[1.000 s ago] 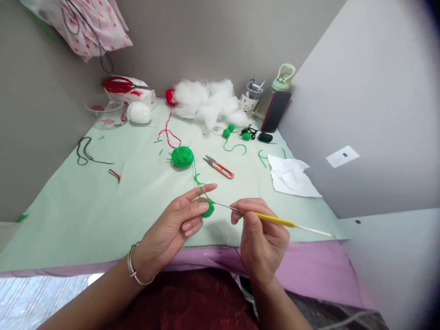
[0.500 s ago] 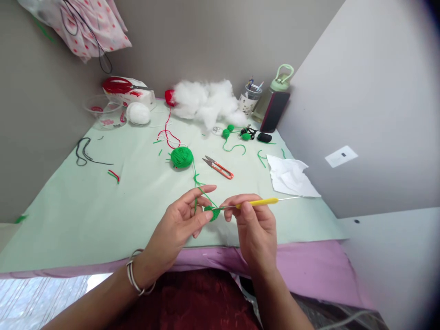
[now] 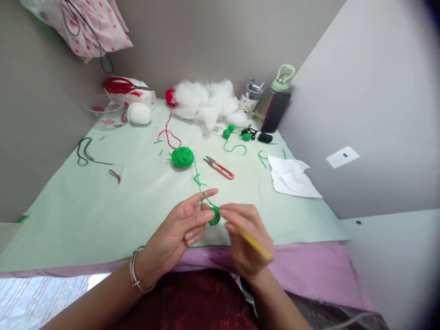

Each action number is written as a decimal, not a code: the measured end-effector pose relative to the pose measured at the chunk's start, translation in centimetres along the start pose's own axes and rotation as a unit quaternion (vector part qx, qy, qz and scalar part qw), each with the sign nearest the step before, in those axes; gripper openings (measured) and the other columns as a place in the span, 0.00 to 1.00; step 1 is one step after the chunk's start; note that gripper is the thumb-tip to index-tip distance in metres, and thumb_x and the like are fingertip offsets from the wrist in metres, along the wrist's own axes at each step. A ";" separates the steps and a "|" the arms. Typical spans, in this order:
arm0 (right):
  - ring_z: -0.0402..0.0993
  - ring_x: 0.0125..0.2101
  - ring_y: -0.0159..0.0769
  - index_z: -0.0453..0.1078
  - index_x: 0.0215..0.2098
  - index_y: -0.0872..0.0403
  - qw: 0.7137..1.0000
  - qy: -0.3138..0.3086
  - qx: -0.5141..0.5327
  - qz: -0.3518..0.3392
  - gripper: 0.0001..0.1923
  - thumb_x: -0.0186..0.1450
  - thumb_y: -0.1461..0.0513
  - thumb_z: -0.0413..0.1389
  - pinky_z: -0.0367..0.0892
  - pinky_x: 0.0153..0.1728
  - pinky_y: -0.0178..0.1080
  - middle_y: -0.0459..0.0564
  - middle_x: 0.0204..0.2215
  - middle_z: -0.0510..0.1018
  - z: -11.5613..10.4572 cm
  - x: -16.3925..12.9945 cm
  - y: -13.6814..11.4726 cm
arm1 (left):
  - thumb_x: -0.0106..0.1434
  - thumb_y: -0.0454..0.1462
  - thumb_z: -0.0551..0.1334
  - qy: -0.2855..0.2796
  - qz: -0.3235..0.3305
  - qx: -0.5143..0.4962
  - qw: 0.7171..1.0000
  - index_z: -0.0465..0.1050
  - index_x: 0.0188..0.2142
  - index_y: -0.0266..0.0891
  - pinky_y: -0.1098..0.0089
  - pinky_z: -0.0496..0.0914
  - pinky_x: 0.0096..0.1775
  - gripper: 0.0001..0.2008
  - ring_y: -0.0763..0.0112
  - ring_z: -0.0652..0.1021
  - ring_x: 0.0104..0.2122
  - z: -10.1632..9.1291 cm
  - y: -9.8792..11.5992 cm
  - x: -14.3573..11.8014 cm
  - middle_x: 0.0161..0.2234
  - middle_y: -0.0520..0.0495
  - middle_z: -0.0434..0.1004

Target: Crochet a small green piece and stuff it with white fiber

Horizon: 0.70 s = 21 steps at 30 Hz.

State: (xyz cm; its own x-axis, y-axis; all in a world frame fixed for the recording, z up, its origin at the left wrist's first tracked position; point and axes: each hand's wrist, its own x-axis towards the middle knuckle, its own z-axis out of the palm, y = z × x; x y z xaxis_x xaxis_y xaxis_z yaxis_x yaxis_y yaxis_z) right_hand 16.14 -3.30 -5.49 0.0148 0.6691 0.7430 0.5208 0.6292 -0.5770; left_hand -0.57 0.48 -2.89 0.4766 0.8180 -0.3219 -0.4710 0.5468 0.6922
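Note:
Between thumb and fingers, my left hand (image 3: 184,222) pinches a small round green crochet piece (image 3: 214,217), its index finger stretched out with green yarn (image 3: 207,198) over it. My right hand (image 3: 249,238) is closed round a crochet hook (image 3: 256,246) with a yellow handle, tilted down to the right and a little blurred. The hook's tip meets the top edge of the crochet piece, where fingers partly hide it. From the left hand the yarn runs up to a green yarn ball (image 3: 182,157). Orange thread snips (image 3: 219,167) lie just beyond the hands.
White stuffing (image 3: 208,103) is heaped at the back beside a red yarn ball (image 3: 170,97). Small green balls (image 3: 227,133), a phone (image 3: 276,112), a bottle (image 3: 271,98) and crumpled paper (image 3: 290,176) are on the right. A plastic tub (image 3: 106,114) and white yarn (image 3: 139,113) stand back left.
My right hand has turned, swinging the yellow handle from nearly level to pointing down toward me. The green piece has tipped to show its round face and sits slightly lower.

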 end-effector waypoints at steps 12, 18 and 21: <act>0.79 0.36 0.35 0.81 0.50 0.47 0.990 0.006 0.092 0.106 0.14 0.74 0.68 0.57 0.76 0.36 0.38 0.49 0.38 0.83 0.6 0.5 -0.5 | 0.62 0.38 0.77 0.032 0.094 0.092 0.991 0.81 0.59 0.49 0.81 0.60 0.23 0.25 0.85 0.64 0.23 0.2 -0.7 0.0 0.34 0.55 0.72; 0.81 0.39 0.38 0.81 0.51 0.46 0.998 0.025 0.029 0.057 0.15 0.73 0.68 0.57 0.78 0.37 0.41 0.51 0.40 0.84 0.3 0.6 -0.3 | 0.64 0.36 0.74 0.001 -0.003 -0.030 1.000 0.83 0.55 0.38 0.82 0.54 0.21 0.20 0.88 0.54 0.20 0.0 -0.1 0.2 0.28 0.58 0.63; 0.75 0.29 0.33 0.81 0.44 0.48 0.963 0.073 0.174 0.191 0.11 0.76 0.65 0.56 0.74 0.31 0.39 0.48 0.34 0.81 0.3 1.3 -0.1 | 0.64 0.34 0.74 -0.002 0.013 -0.044 0.999 0.84 0.53 0.38 0.82 0.53 0.22 0.17 0.88 0.53 0.20 -0.3 0.2 0.2 0.28 0.58 0.61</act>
State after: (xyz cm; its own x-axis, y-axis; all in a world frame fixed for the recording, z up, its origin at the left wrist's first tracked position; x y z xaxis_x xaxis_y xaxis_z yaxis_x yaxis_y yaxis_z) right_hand 15.82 -2.39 -4.59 0.2821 0.8311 0.4792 0.1362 0.4598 -0.8775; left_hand -0.77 0.83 -2.99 0.4659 0.8318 -0.3017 -0.5462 0.5386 0.6415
